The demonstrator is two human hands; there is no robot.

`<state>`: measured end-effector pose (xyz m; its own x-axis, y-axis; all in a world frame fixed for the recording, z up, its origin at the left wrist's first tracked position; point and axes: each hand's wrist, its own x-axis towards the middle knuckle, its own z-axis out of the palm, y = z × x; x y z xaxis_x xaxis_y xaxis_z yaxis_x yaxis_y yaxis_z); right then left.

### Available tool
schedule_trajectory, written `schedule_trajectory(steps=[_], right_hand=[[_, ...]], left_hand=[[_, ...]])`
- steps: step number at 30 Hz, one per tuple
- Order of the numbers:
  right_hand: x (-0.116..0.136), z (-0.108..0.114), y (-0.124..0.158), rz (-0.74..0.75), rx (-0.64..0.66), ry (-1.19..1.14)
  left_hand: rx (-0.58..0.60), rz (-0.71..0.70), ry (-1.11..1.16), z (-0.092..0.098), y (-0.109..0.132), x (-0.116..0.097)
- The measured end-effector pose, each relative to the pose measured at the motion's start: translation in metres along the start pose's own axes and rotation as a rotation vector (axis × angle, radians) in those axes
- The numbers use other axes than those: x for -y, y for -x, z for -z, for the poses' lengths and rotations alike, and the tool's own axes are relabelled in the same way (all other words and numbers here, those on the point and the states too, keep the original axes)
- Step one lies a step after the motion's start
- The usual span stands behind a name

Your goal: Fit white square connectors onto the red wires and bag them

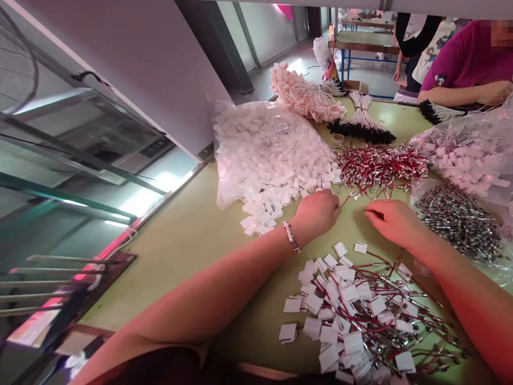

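My left hand (pixel 318 214), with a bracelet at the wrist, is closed beside the loose white connector pieces (pixel 264 206); a short red wire shows at its fingertips. To its right, my right hand (pixel 387 218) has thumb and fingers pressed together, and what it pinches, if anything, is too small to tell. Just beyond both hands lies a heap of red wires (pixel 380 166) with metal ends. Nearer to me is a pile of white connectors with red wires (pixel 348 310) attached.
A plastic bag of white pieces (pixel 268 139) stands behind my left hand. Small metal parts (pixel 459 222) lie at the right. Farther back are pink-white bundles (pixel 304 93) and a black-ended wire bundle (pixel 362 120). A person in a purple shirt (pixel 465 61) works across the table (pixel 184 230).
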<state>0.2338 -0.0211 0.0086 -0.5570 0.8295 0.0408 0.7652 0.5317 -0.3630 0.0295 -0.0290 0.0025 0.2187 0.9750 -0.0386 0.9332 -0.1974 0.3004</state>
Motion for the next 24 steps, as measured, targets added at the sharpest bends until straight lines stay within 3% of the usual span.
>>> schedule_trajectory(steps=[5,8,11,14,19,24], right_hand=[[0.013,-0.019,-0.004,0.162,0.018,0.121],[0.017,-0.024,-0.005,0.204,0.038,0.193],[0.019,-0.025,-0.005,0.214,0.032,0.226],[0.023,-0.028,-0.007,0.231,0.046,0.199],[0.027,-0.030,-0.008,0.141,0.104,0.264],[0.016,-0.023,-0.001,-0.072,0.088,0.157]], left_hand=[[0.013,-0.104,0.358,-0.003,0.016,0.016],[-0.069,-0.004,0.569,0.001,0.024,0.028],[-0.145,0.083,0.517,0.009,0.027,0.038],[-0.088,0.026,0.343,0.011,0.025,0.040],[-0.023,-0.024,0.270,-0.001,0.023,0.030],[-0.038,-0.104,0.459,-0.005,0.027,0.019]])
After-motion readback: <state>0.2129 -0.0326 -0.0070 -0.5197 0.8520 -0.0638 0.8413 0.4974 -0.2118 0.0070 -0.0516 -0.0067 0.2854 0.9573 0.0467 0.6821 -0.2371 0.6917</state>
